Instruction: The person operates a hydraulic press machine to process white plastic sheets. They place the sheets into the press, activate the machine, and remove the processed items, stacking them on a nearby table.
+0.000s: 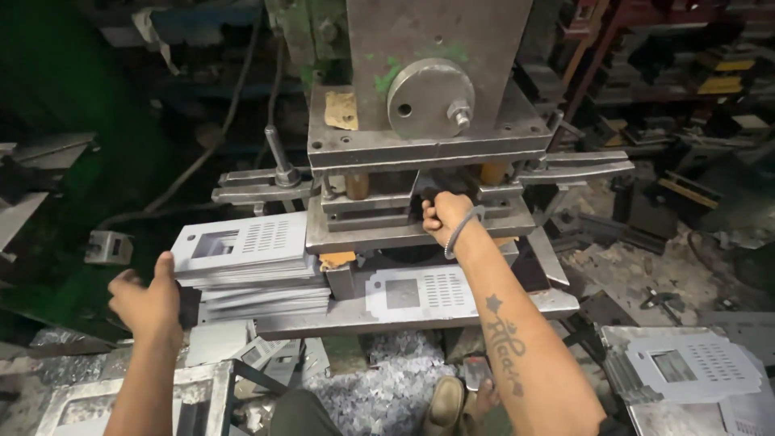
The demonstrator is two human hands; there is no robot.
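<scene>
My right hand [442, 215] is closed around something dark at the mouth of the grey metal press [428, 97], right at the die [379, 230]. What it grips is hidden by the fingers. My left hand [148, 303] hovers open beside a stack of punched grey metal plates [246, 258], its thumb close to the stack's left edge. One more punched plate [416, 292] with a square window and rows of slots lies on the press bed [452, 319] under my right forearm.
Another pile of punched plates [686, 371] sits at the lower right. A metal tray [202, 396] lies at the lower left. Metal scrap [387, 379] covers the floor below the press, beside my shoe [446, 404]. Racks of tooling stand at the right.
</scene>
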